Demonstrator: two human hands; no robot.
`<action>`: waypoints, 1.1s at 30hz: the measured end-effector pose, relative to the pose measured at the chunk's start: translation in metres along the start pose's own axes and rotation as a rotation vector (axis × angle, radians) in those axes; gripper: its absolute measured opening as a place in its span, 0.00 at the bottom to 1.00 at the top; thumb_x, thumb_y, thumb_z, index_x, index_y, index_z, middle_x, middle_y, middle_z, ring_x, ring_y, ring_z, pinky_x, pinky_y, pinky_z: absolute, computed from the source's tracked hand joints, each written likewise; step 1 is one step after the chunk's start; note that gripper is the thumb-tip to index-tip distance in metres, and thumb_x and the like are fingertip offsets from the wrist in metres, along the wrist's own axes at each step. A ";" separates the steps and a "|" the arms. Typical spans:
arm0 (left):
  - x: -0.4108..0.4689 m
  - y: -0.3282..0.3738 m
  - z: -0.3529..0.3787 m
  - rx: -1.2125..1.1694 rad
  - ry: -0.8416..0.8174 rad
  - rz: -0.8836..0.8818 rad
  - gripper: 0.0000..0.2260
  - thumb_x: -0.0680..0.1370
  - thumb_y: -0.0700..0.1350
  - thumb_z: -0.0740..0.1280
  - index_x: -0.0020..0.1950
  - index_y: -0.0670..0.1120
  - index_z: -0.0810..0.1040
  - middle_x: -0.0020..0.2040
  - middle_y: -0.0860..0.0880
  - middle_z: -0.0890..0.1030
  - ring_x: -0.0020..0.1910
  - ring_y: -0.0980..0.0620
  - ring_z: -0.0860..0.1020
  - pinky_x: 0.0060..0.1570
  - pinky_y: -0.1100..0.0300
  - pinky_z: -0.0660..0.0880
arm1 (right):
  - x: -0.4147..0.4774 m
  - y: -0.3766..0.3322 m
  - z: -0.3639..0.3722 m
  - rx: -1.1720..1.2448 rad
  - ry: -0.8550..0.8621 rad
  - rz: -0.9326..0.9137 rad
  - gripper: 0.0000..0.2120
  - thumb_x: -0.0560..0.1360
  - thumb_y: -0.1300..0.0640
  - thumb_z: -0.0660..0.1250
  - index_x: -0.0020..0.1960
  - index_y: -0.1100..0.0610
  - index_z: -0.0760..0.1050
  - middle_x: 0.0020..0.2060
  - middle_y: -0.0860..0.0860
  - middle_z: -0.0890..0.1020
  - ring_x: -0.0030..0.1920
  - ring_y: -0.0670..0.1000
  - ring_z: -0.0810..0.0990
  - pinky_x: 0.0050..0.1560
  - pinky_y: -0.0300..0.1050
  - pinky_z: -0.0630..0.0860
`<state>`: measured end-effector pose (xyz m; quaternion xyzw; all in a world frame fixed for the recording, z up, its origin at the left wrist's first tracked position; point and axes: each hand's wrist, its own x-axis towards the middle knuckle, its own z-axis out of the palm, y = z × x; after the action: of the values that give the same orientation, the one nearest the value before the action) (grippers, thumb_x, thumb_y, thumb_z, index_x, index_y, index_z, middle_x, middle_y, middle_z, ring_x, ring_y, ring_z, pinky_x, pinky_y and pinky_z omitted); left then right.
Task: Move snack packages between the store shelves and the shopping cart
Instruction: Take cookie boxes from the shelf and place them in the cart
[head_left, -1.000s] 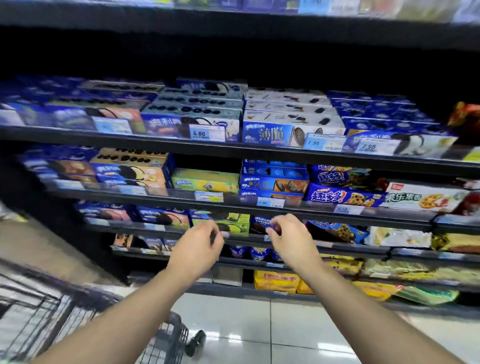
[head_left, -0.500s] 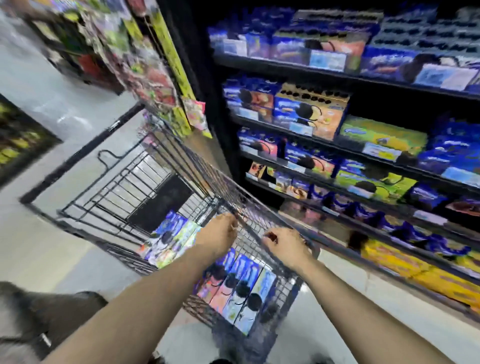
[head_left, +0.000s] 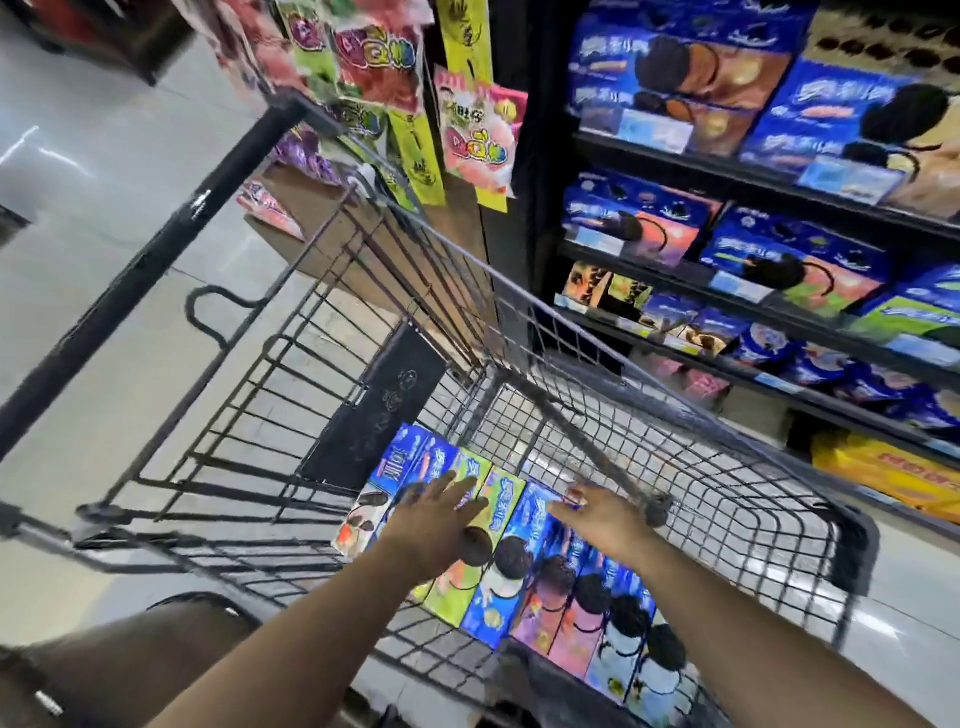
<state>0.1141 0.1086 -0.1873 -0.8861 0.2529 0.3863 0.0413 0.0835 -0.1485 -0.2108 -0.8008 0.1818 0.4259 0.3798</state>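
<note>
**A:** Both hands are down in the shopping cart (head_left: 571, 340)?

**B:** Yes. The left hand (head_left: 436, 512) is palm down with its fingers straight and slightly spread. It is over the green box (head_left: 501, 500) in the row of snack boxes (head_left: 582, 623) lying side by side on the cart floor.

**A:** Is it gripping that box?

**B:** No finger curls round anything. Blur hides whether the palm touches the box.

**A:** And the right hand (head_left: 602, 517)?

**B:** It is also flat, with fingers stretched toward the far end of the blue box (head_left: 491, 616) just beside the green one. I cannot tell whether it makes contact.

**A:** Where are the shelves?

**B:** The store shelves (head_left: 779, 179) are right of the cart, stocked with more blue boxes. Candy bags (head_left: 478, 135) hang above the cart's far corner.
</note>
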 end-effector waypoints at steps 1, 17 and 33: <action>0.009 -0.010 0.008 0.033 -0.024 0.050 0.37 0.78 0.55 0.68 0.81 0.61 0.50 0.83 0.55 0.42 0.81 0.49 0.41 0.78 0.40 0.44 | 0.011 -0.004 0.003 0.015 0.002 0.034 0.37 0.76 0.31 0.62 0.77 0.52 0.65 0.60 0.52 0.81 0.67 0.55 0.76 0.70 0.48 0.66; 0.049 -0.044 0.050 0.122 -0.060 0.145 0.60 0.70 0.55 0.77 0.68 0.72 0.22 0.73 0.61 0.20 0.71 0.51 0.20 0.76 0.34 0.44 | 0.057 0.001 0.028 0.159 -0.033 -0.012 0.28 0.76 0.29 0.58 0.66 0.44 0.78 0.64 0.54 0.81 0.62 0.56 0.79 0.62 0.48 0.73; 0.057 -0.011 0.026 0.087 -0.099 0.102 0.52 0.74 0.48 0.75 0.79 0.64 0.35 0.76 0.57 0.23 0.76 0.48 0.25 0.76 0.35 0.54 | 0.033 0.040 0.085 0.680 -0.075 0.050 0.41 0.69 0.64 0.79 0.75 0.57 0.59 0.62 0.54 0.82 0.56 0.48 0.82 0.50 0.35 0.77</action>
<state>0.1350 0.1009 -0.2467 -0.8493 0.3120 0.4197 0.0723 0.0313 -0.1082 -0.2860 -0.6077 0.3188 0.3791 0.6208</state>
